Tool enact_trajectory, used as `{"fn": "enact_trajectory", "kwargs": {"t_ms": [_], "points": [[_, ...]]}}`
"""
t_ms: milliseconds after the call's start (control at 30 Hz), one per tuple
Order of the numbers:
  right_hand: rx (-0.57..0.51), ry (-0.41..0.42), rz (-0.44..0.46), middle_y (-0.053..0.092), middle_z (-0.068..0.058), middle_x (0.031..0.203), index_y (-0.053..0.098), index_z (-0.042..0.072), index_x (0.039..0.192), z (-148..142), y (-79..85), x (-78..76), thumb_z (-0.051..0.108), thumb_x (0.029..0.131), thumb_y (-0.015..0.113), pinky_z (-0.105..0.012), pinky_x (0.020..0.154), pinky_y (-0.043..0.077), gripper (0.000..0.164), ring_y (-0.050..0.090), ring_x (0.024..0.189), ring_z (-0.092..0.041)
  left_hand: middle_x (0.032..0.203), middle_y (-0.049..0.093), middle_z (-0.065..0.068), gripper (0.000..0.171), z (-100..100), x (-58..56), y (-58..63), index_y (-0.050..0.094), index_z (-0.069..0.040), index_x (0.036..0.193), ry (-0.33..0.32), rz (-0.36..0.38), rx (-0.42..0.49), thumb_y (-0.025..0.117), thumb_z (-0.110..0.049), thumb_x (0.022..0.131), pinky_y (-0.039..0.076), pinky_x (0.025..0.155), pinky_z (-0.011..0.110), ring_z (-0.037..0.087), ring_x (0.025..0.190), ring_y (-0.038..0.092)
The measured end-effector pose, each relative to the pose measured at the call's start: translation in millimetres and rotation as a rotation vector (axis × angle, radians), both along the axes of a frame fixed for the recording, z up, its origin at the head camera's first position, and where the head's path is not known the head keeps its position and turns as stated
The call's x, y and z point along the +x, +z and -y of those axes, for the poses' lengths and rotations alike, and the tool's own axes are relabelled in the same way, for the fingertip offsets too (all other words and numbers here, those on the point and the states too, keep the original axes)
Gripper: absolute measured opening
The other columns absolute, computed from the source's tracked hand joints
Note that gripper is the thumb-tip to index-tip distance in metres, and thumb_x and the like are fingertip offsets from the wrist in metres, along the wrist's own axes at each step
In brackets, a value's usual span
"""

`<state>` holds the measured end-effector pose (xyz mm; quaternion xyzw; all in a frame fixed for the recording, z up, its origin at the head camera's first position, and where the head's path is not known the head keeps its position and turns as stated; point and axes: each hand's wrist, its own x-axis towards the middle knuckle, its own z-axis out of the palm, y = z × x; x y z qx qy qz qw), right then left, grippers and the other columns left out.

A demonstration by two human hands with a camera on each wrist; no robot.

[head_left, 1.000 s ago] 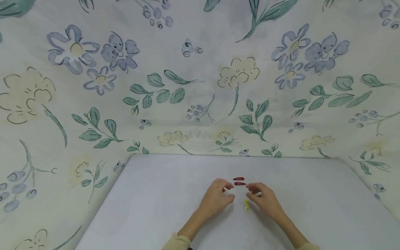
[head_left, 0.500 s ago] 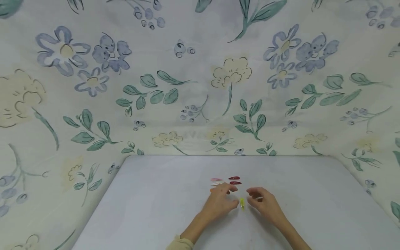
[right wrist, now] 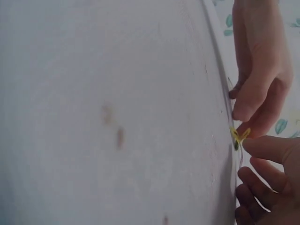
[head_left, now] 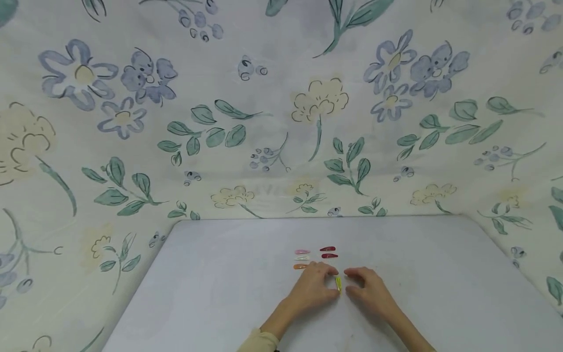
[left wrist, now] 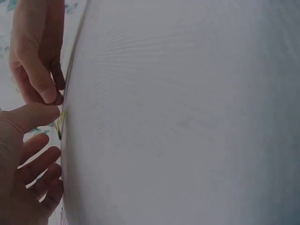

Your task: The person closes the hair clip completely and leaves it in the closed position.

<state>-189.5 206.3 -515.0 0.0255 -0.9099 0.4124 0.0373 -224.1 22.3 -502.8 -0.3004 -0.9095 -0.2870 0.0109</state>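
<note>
A yellow snap hair clip (head_left: 338,284) lies between the two hands, with its long side pointing away from the person. My left hand (head_left: 313,287) curves around it from the left, forefinger tip at its far end and thumb tip at its near end. Just to the right, my right hand (head_left: 370,289) is held with fingers and thumb apart and nothing between them. In the left wrist view the hair clip (left wrist: 61,123) sits beside the left thumb tip. From the right wrist, the same hair clip (right wrist: 240,136) shows a spread V shape near the right thumb.
Farther back on the white table (head_left: 211,283) lie a pink clip (head_left: 302,252), a white clip (head_left: 302,258) and an orange clip (head_left: 299,266), partly behind the left hand. Two dark red clips, one upper clip (head_left: 327,249) and one lower clip (head_left: 329,255), lie right of them.
My left hand has come nearer and right, onto the yellow hair clip, uncovering the pink, white and orange clips. My right hand has drawn slightly nearer the person. The head view has shifted a little.
</note>
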Motion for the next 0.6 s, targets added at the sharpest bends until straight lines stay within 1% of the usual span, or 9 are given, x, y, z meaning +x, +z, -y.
{"fn": "enact_trajectory", "kwargs": {"t_ms": [133, 367, 467, 600], "points": [[0.043, 0.009, -0.023, 0.068, -0.006, 0.109, 0.071, 0.005, 0.11, 1.8, -4.1, -3.7, 0.007, 0.077, 0.078, -0.053, 0.098, 0.04, 0.035, 0.057, 0.109, -0.029, 0.104, 0.065, -0.002, 0.036, -2.9, -1.9, -0.1, 0.07, -0.013, 0.108, -0.02, -0.048, -0.046, 0.078, -0.027, 0.076, 0.044, 0.091, 0.027, 0.013, 0.096, 0.052], [0.081, 0.008, -0.047, 0.064, -0.006, 0.105, 0.073, 0.009, 0.102, 5.2, -5.5, -4.1, 0.009, 0.074, 0.08, -0.05, 0.091, 0.038, 0.028, 0.052, 0.103, -0.027, 0.1, 0.064, -0.003, 0.029, -4.2, -3.4, -3.1, 0.072, -0.013, 0.103, -0.013, -0.082, -0.054, 0.078, -0.027, 0.078, 0.044, 0.088, 0.026, 0.012, 0.094, 0.051], [0.088, 0.018, -0.062, 0.063, -0.005, 0.104, 0.074, 0.01, 0.098, 5.9, -6.1, -3.3, 0.009, 0.073, 0.081, -0.05, 0.089, 0.038, 0.025, 0.051, 0.102, -0.027, 0.099, 0.063, -0.003, 0.025, -3.7, -3.7, -4.2, 0.072, -0.014, 0.099, -0.008, -0.081, -0.047, 0.078, -0.026, 0.078, 0.044, 0.086, 0.026, 0.012, 0.092, 0.051], [0.095, 0.022, -0.064, 0.061, -0.004, 0.103, 0.075, 0.011, 0.097, 6.2, -6.8, -2.3, 0.011, 0.074, 0.082, -0.052, 0.089, 0.037, 0.024, 0.05, 0.102, -0.027, 0.098, 0.063, -0.003, 0.022, -3.6, -3.7, -5.3, 0.073, -0.014, 0.096, -0.006, -0.072, -0.038, 0.078, -0.026, 0.078, 0.044, 0.085, 0.026, 0.012, 0.092, 0.051]]}}
